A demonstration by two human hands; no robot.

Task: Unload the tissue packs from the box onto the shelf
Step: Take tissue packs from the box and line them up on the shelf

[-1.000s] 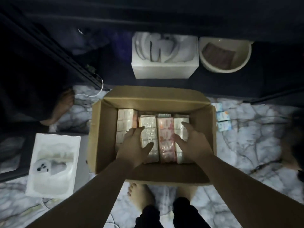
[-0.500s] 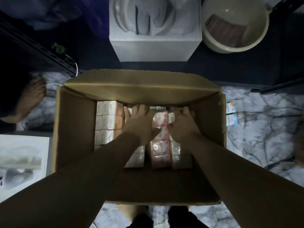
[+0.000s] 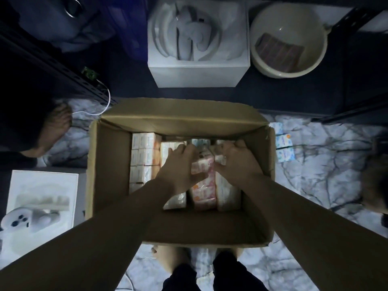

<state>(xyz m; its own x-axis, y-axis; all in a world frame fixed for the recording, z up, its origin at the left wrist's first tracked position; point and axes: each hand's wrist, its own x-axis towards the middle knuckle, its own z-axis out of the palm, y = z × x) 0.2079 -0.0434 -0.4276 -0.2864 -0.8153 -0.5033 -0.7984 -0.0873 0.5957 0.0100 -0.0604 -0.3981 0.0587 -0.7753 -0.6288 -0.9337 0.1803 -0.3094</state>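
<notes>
With both arms reaching down into the cardboard box (image 3: 109,171) at the centre of the frame, I see my left hand (image 3: 180,166) and right hand (image 3: 237,162) curled over the far ends of the tissue packs (image 3: 204,192) standing in rows inside it. The fingers of each hand hook behind the middle packs (pink-printed one between them), thumbs toward each other. More packs (image 3: 144,156) stand untouched at the left of the box. The box sits on a marbled floor (image 3: 315,164). At the upper frame, a white box (image 3: 197,76) and a round basin (image 3: 289,38) rest on the dark shelf (image 3: 273,95).
</notes>
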